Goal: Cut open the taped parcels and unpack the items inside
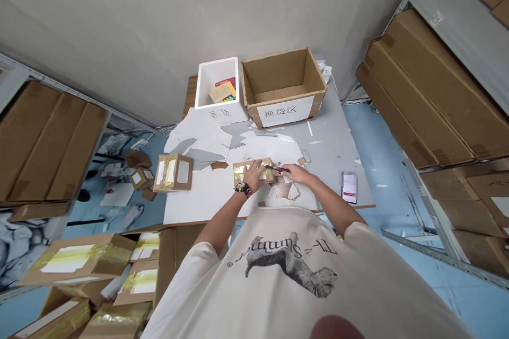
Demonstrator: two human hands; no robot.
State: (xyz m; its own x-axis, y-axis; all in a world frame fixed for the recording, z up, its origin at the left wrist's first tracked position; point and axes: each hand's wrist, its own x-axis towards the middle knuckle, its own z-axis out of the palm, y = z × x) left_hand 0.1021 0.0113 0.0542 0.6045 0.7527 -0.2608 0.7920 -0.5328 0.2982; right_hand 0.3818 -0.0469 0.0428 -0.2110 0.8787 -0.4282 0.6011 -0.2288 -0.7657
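Left hand (251, 175) lies with fingers spread on taped cardboard parcel (237, 174); right hand (296, 172) pinches slim black-red cutter (279, 169), tip at parcel's edge; gray table (328, 140) open rightward

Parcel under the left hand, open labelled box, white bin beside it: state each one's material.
The parcel looks like brown cardboard under glossy yellowish packing tape, going by the tape's sheen. The open box appears to be matte corrugated kraft cardboard, from its brown folded flaps. The white bin seems to be polystyrene foam, from its thick matte walls, though plastic is possible.
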